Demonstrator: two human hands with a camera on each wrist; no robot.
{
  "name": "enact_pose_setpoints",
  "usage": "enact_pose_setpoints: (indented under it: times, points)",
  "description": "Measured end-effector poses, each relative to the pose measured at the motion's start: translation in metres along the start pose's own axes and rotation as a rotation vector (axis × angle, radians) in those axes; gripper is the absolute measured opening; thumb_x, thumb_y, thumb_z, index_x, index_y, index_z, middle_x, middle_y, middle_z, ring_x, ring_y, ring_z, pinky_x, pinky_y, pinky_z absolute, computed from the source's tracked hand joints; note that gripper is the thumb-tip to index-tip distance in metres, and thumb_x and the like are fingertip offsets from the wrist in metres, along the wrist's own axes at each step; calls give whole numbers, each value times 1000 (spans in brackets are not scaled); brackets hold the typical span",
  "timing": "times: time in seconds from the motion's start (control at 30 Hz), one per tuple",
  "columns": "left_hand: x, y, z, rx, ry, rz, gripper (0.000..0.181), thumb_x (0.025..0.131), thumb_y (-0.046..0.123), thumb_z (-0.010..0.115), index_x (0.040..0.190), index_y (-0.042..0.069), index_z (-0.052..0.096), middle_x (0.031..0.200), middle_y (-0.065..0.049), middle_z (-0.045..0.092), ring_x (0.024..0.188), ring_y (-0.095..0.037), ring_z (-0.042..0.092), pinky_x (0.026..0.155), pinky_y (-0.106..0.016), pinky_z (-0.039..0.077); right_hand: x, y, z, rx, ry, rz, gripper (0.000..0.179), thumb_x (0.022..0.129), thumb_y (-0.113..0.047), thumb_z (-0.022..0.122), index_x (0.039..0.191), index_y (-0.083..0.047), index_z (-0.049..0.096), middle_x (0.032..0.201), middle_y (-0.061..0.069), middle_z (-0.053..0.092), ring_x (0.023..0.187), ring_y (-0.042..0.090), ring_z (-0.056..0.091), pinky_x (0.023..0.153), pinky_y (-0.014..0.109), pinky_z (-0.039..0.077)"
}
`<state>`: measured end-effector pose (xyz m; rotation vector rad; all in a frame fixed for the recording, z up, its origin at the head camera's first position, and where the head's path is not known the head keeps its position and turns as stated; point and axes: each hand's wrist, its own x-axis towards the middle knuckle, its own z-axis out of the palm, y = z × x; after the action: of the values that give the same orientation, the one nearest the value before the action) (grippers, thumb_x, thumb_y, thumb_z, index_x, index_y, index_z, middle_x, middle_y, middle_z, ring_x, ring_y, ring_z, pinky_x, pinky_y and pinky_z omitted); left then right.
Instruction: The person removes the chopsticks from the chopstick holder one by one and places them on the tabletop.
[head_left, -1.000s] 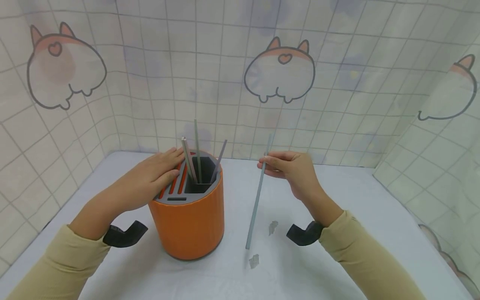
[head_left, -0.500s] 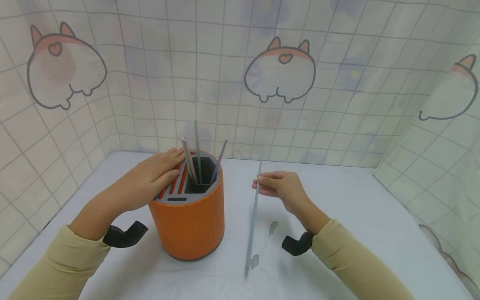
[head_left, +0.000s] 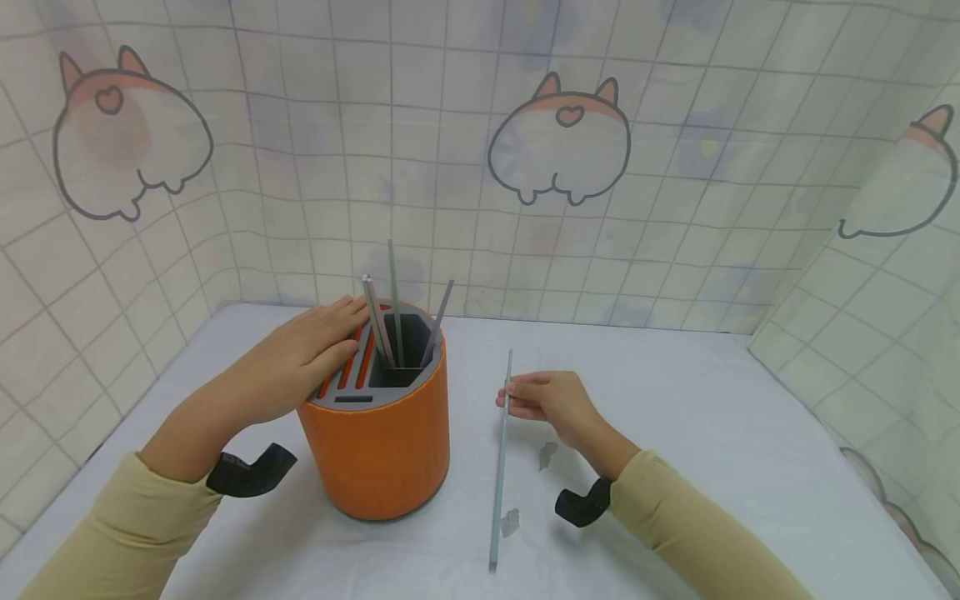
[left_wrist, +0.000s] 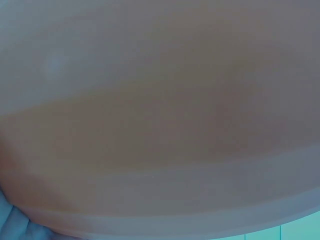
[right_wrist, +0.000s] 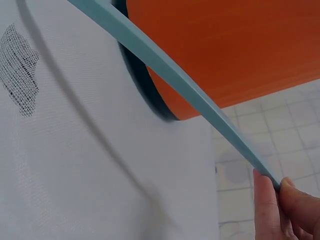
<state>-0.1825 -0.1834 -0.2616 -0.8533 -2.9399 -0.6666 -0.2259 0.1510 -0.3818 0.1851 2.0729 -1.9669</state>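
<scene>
A pale blue chopstick (head_left: 499, 483) is pinched near its far end between the thumb and fingers of my right hand (head_left: 558, 404). In the right wrist view the chopstick (right_wrist: 175, 82) runs above the white cloth, casting a shadow there. To its left stands an orange knife and utensil holder (head_left: 378, 462) with a grey slotted top. Several chopsticks (head_left: 396, 312) lean in its dark open compartment. My left hand (head_left: 300, 362) rests on the left of the holder's top, fingers extended over the slots. A blurred, close surface of the holder (left_wrist: 160, 130) fills most of the left wrist view.
Two small grey patches, one a torn-looking patch (head_left: 510, 522), mark the white tablecloth (head_left: 675, 400) near the chopstick. Behind the table hangs a checked curtain (head_left: 450, 167) with cartoon animal prints, which also closes off both sides.
My right hand has moved toward me and slightly left, lowering the chopstick, whose near end now reaches past the nearer grey patch. My left hand and the holder stay where they were.
</scene>
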Motion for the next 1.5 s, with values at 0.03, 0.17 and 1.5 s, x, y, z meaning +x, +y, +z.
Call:
enact_pose_setpoints:
  times: [0.03,0.17,1.5]
  points:
    - [0,0,0,-2,0,-2,54,107,33,39,157,12,31,165,-12,23,154,-38,16,123,-63,15,0,2,0,-4,-1,3,33,94,-9,67,122,9,65,98,11,78,79,11,74,74,23,62]
    - [-1,1,0,-1,-1,-8,54,107,33,39,157,13,31,166,-11,23,154,-37,15,123,-63,15,2,6,1,-20,1,10,33,94,-11,67,121,8,66,98,12,78,78,10,74,73,22,61]
    - [-1,0,0,-4,-3,-16,55,107,34,38,157,13,30,166,-9,22,155,-35,15,124,-62,14,18,40,14,-22,77,166,20,90,-9,72,107,2,72,92,11,78,75,14,75,68,22,61]
